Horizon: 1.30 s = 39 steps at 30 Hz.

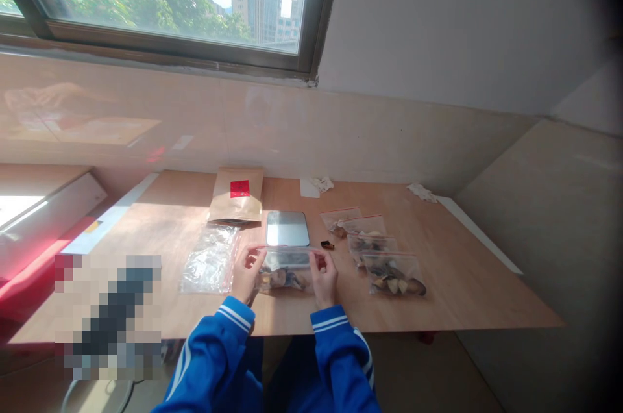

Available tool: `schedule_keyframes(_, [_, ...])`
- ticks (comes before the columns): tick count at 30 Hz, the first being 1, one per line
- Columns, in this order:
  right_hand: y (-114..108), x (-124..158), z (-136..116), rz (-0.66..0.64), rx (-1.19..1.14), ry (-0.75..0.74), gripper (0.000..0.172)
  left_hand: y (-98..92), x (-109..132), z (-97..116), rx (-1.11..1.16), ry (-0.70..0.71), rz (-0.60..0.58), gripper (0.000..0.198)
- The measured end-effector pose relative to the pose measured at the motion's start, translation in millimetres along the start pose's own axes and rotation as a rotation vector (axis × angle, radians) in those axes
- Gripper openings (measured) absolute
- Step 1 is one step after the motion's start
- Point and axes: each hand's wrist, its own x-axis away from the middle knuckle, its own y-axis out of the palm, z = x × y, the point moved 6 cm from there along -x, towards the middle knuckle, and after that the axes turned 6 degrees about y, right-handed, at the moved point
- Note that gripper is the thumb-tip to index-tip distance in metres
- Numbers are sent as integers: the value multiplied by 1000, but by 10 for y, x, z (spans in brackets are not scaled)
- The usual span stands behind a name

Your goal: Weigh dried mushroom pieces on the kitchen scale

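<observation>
With left fingers [255, 256] and right fingers [318, 258] I pinch the two top corners of a clear bag [286, 267] of dried pieces, on the near side of the silver-topped square device [287, 228]. Similar filled bags [395, 263] lie right, flat clear plastic [209, 260] left.

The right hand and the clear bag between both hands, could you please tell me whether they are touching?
Touching: the head view shows the right hand pinching the clear bag near its upper right corner.
</observation>
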Motion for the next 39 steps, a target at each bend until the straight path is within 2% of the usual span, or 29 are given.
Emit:
schedule_keyframes(4, [-12, -5, 8, 10, -16, 10, 33, 2, 4, -17, -6, -29, -10, 30])
schedule_keyframes(10, [-8, -1, -14, 9, -32, 5, 33, -3, -2, 9, 36, 0, 5, 28])
schedule_keyframes(20, [-17, 14, -58, 15, -13, -26, 33, -16, -21, -136, -26, -22, 13, 27])
schedule_keyframes(30, [-5, 31, -15, -67, -73, 18, 31, 63, 3, -6, -6, 3, -160, 30])
schedule_keyframes(39, [61, -10, 110, -136, -121, 87, 36, 56, -2, -47, -62, 16, -148, 30])
